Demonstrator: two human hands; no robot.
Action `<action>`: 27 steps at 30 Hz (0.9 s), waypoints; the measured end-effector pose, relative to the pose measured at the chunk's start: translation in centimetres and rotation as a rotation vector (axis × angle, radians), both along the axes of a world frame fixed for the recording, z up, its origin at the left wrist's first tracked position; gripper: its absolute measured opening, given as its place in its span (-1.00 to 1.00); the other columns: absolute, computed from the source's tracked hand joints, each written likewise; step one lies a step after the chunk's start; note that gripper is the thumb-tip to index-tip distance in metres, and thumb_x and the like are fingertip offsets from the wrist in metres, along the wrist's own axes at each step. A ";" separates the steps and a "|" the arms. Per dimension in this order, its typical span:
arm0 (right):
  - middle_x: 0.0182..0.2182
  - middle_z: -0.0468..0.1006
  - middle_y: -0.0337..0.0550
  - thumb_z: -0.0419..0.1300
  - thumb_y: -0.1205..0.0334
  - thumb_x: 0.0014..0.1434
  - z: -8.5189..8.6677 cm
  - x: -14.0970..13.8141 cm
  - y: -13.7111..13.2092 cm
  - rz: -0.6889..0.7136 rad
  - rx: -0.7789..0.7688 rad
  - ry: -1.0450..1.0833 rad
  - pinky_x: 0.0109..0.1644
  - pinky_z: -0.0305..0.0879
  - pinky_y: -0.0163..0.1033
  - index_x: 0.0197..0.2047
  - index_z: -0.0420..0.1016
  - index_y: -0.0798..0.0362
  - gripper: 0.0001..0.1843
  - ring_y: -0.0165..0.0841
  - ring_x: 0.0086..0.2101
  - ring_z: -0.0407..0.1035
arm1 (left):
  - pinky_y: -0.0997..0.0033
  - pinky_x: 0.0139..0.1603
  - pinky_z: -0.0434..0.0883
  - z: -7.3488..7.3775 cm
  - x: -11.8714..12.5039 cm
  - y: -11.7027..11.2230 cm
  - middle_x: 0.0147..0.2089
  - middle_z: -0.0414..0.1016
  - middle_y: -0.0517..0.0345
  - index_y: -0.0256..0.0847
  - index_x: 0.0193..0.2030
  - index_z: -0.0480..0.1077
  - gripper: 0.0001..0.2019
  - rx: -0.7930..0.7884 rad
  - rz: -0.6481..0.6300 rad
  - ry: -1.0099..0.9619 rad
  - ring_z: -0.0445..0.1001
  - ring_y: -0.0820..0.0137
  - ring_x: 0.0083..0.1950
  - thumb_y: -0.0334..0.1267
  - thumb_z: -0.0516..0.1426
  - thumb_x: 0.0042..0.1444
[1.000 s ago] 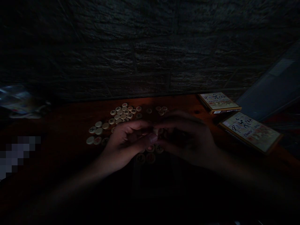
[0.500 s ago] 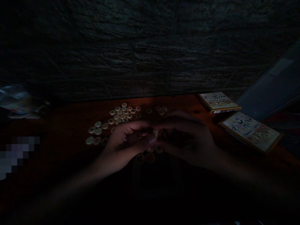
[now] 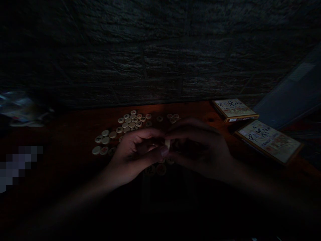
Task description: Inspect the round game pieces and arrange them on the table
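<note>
In the dim head view, my left hand [image 3: 137, 150] and my right hand [image 3: 200, 144] meet above the table. Between their fingertips is a pale round Chinese chess piece [image 3: 167, 144], turned on its edge. My left thumb and fingers close on it from the left; the right fingers and thumb pinch it from the right. Behind my left hand spreads a group of several loose Chinese chess pieces [image 3: 126, 125], some showing characters, others blank side up. Beneath the hands lie several more pieces, including one with a red marking [image 3: 161, 169]. Part of these is hidden by my fingers.
Two flat Chinese chess boxes, one behind [image 3: 235, 108] and one nearer [image 3: 269, 140], lie to the right on the wooden table [image 3: 75, 124]. A dark stone wall [image 3: 160, 50] rises behind. A shiny plastic-looking bundle [image 3: 20, 108] is at the left.
The piece between my fingertips has turned slightly and now shows its pale edge more upright. Both hands stay almost in the same place.
</note>
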State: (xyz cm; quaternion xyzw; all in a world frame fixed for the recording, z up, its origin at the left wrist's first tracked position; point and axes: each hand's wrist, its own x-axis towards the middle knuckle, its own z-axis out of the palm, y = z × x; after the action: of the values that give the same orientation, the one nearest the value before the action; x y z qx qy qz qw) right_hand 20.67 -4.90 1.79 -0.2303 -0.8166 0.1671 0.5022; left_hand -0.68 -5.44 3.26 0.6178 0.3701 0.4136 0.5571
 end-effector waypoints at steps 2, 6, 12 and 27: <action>-0.09 0.62 -0.07 0.47 0.27 0.14 0.1 -0.1 0.0 -0.001 -0.003 -0.007 -0.04 0.54 -0.18 0.00 0.61 0.02 -0.65 -0.28 -0.12 0.55 | 0.46 -0.28 0.58 0.0 0.0 0.0 -0.24 0.69 0.08 -0.21 -0.14 0.60 -0.80 0.005 0.004 -0.002 0.65 0.34 -0.28 -0.31 0.40 0.08; -0.09 0.62 -0.07 0.46 0.33 0.14 0.2 -0.2 -0.1 -0.001 -0.004 0.002 -0.05 0.55 -0.20 0.00 0.61 0.02 -0.66 -0.29 -0.11 0.55 | 0.53 -0.34 0.54 0.0 0.0 0.1 -0.31 0.66 0.15 -0.21 -0.19 0.60 -0.83 0.033 -0.003 -0.023 0.61 0.42 -0.34 -0.36 0.40 0.06; -0.10 0.63 -0.05 0.43 0.30 0.18 0.4 -0.2 -0.2 -0.006 0.022 -0.012 -0.05 0.52 -0.24 -0.01 0.61 0.08 -0.71 -0.32 -0.10 0.55 | 0.57 -0.39 0.50 0.3 0.2 0.1 -0.30 0.67 0.19 -0.20 -0.23 0.61 -0.76 0.075 0.008 -0.016 0.59 0.45 -0.38 -0.49 0.43 -0.04; -0.04 0.69 -0.13 0.34 0.43 0.22 0.3 -0.4 -0.7 0.072 -0.339 0.121 -0.13 0.53 -0.26 0.17 0.58 -0.01 -0.55 -0.35 -0.15 0.59 | 0.52 -0.37 0.53 -0.4 -0.1 0.5 -0.26 0.69 0.13 -0.17 -0.13 0.62 -0.87 -0.009 -0.020 -0.100 0.62 0.41 -0.35 -0.25 0.36 0.19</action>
State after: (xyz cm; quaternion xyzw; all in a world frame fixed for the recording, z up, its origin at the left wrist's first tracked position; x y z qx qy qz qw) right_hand 20.31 -5.65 2.07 -0.2719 -0.7526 0.3340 0.4982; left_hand -0.77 -4.96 2.85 0.5975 0.3377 0.4366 0.5817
